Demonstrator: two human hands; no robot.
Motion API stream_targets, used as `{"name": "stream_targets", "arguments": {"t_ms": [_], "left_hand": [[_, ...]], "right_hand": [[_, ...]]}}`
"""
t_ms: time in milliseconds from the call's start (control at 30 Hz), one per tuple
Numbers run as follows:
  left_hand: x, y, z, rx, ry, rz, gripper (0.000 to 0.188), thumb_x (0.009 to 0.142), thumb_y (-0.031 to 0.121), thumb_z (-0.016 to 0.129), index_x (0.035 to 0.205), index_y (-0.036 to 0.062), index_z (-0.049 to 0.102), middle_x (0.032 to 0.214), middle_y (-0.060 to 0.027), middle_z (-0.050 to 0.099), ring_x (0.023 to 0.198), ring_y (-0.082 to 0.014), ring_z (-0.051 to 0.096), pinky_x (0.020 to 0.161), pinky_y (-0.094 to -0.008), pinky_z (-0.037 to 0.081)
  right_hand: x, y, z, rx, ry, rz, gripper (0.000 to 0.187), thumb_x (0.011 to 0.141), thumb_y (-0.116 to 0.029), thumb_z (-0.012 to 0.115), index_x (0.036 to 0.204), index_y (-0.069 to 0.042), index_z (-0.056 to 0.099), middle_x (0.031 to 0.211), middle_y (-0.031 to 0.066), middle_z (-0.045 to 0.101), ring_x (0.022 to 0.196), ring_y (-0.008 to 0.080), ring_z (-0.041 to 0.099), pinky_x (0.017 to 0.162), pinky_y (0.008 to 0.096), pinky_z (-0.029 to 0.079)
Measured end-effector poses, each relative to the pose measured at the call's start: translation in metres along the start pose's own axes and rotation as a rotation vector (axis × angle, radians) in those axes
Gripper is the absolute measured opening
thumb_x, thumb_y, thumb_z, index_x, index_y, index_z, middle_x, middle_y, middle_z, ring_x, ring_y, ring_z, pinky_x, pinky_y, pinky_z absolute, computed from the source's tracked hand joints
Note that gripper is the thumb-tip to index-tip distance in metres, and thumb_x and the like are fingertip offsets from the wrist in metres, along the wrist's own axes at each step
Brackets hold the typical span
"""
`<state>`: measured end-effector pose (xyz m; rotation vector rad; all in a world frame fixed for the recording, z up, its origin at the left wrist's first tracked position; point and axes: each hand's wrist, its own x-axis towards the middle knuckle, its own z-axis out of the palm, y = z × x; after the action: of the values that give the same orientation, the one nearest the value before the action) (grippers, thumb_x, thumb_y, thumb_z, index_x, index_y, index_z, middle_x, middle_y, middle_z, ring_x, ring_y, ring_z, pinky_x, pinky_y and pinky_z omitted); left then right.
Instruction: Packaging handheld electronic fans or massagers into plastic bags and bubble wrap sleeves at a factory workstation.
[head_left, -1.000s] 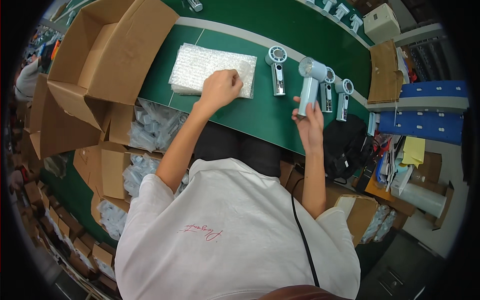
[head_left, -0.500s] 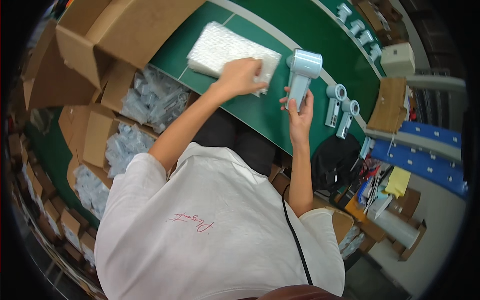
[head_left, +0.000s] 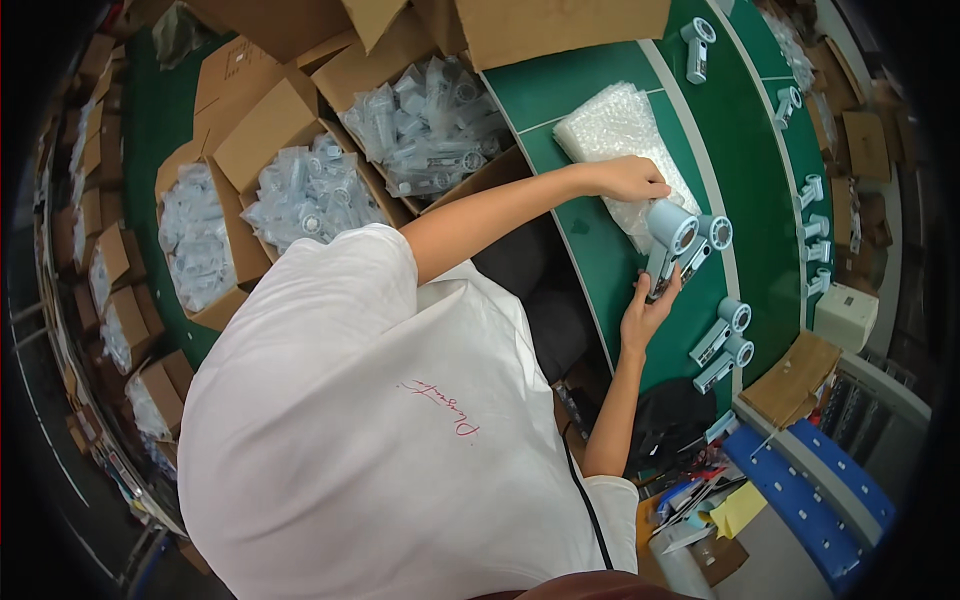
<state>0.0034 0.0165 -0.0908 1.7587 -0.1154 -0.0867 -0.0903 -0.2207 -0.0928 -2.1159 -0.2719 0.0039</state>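
Observation:
My right hand (head_left: 650, 318) grips a pale blue handheld fan (head_left: 672, 228) by its handle, the round head tilted up and away. Just beyond it a second fan (head_left: 714, 233) of the same kind lies on the green bench, partly hidden by the held one. Over the stack of clear bubble-wrap bags (head_left: 610, 125) my left hand (head_left: 635, 180) is closed, fingertips pinching the bubble wrap near the stack's right edge. The held fan's head is close to those fingertips.
Two more fans (head_left: 722, 345) lie on the green bench (head_left: 640, 350) to the right, and another fan (head_left: 698, 50) at the far side. Open cartons of plastic-wrapped fans (head_left: 430, 125) stand left. A black bag (head_left: 668, 425) sits at the bench's near right.
The view has swung left, showing more cartons. The fan in my right hand has turned and come nearer my left hand, which stays at the bubble-wrap stack.

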Motion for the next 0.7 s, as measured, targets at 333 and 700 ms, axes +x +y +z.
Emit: {"name": "stream_targets", "arguments": {"t_ms": [333,700], "left_hand": [[0.004,0.032,0.010,0.145,0.055,0.170,0.031,0.085,0.022,0.055,0.064,-0.0004,0.059,0.057,-0.0090,0.055,0.051,-0.0248,0.043,0.056,-0.0395,0.043],[-0.064,0.138,0.024,0.425,0.132,0.723,0.015,0.073,0.014,0.066,0.063,0.0033,0.064,0.059,-0.0138,0.061,0.044,-0.0313,0.049,0.045,-0.0413,0.043]], "right_hand": [[0.008,-0.035,-0.022,-0.313,-0.110,-0.162,0.053,0.093,-0.005,0.060,0.145,-0.004,0.047,0.126,0.0219,0.063,0.100,0.0350,0.064,0.086,0.0383,0.050],[-0.012,-0.151,-0.100,-0.165,0.161,0.180,0.036,0.102,-0.020,0.053,0.133,-0.004,0.060,0.086,0.0104,0.068,0.052,0.0085,0.045,0.044,0.0217,0.033]]}}
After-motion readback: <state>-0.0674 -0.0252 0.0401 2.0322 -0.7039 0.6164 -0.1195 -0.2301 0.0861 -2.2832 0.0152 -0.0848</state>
